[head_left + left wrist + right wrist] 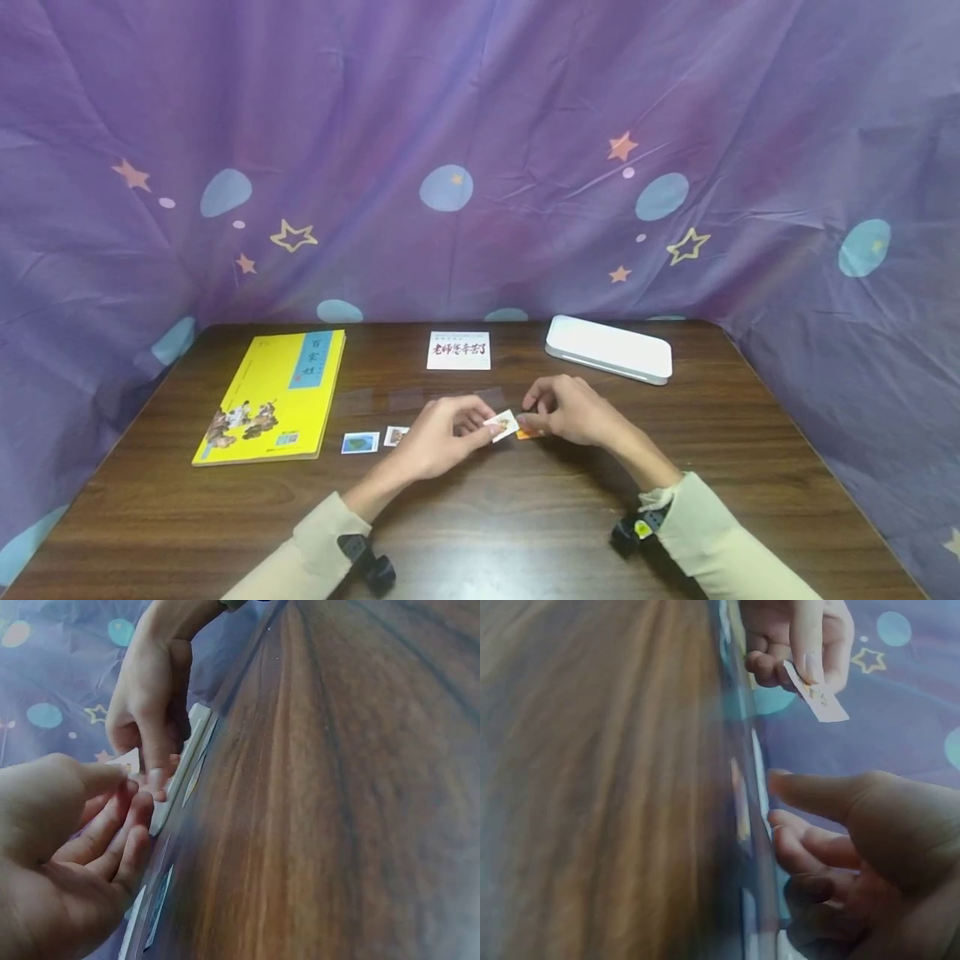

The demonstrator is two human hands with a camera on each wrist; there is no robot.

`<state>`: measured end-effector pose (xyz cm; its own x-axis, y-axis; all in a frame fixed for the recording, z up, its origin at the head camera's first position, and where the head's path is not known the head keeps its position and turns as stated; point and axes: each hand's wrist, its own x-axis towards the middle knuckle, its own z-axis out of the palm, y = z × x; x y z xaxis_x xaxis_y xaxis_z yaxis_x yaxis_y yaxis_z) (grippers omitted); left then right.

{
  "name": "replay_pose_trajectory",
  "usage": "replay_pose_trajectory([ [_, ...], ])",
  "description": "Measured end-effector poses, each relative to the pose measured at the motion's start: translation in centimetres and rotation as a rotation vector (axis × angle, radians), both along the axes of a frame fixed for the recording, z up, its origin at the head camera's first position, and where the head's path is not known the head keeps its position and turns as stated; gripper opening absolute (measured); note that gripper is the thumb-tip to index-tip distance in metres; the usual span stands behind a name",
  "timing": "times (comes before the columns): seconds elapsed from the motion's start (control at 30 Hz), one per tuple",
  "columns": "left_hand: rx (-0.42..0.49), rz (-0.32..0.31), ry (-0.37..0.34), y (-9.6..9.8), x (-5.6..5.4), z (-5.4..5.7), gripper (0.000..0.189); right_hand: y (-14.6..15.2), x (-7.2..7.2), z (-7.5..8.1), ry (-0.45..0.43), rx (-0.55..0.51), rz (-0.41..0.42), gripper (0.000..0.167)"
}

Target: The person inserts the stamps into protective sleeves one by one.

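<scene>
One small white card (507, 423) with a picture is pinched between the thumb and fingers of the left grip (442, 437), raised above the counter (225, 525). Just beside it, the right grip (576, 412) is empty, thumb and fingertips apart, near an orange card (529, 434) on the counter. Further left lie a blue card (360, 442), a partly hidden card (394, 435) and a yellow book (281, 396). Behind are a paper note (458, 351) and a flat white case (609, 346).
</scene>
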<state>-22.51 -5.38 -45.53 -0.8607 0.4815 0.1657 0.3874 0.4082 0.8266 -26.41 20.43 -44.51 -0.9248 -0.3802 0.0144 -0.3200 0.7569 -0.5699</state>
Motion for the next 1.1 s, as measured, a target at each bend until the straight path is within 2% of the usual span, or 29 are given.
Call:
replay_pose_trajectory([
  [0.07, 0.032, -0.011, -0.030, -0.3, 0.3, 0.0, 0.011, -0.3, -0.2, 0.2, 0.045, -0.053, 0.040, 0.018],
  [0.2, 0.103, -0.055, -0.158, -0.9, 1.1, 0.0, 0.011, -1.7, -1.2, 0.1, 0.096, -0.106, 0.072, 0.019],
  [0.3, 0.139, -0.078, -0.242, -1.5, 1.6, 0.0, 0.013, -2.9, -2.1, -0.3, 0.101, -0.094, 0.095, 0.023],
  [0.4, 0.188, -0.097, -0.280, -2.0, 2.0, -0.2, 0.016, -4.0, -2.9, -0.5, 0.098, -0.054, 0.087, 0.026],
  [0.57, 0.253, -0.123, -0.308, -3.3, 2.2, -0.7, 0.019, -5.0, -3.8, -0.8, 0.068, 0.000, 0.041, 0.024],
  [0.77, 0.242, -0.098, -0.327, -4.6, 2.4, -1.3, 0.022, -5.1, -3.8, -0.9, 0.040, 0.005, 0.014, 0.016],
  [0.97, 0.221, -0.105, -0.310, -4.8, 2.4, -1.4, 0.021, -5.0, -3.7, -1.0, 0.034, -0.011, 0.010, 0.012],
  [1.1, 0.217, -0.099, -0.300, -4.7, 2.4, -1.4, 0.020, -4.9, -3.7, -1.1, 0.049, -0.074, 0.028, 0.012],
])
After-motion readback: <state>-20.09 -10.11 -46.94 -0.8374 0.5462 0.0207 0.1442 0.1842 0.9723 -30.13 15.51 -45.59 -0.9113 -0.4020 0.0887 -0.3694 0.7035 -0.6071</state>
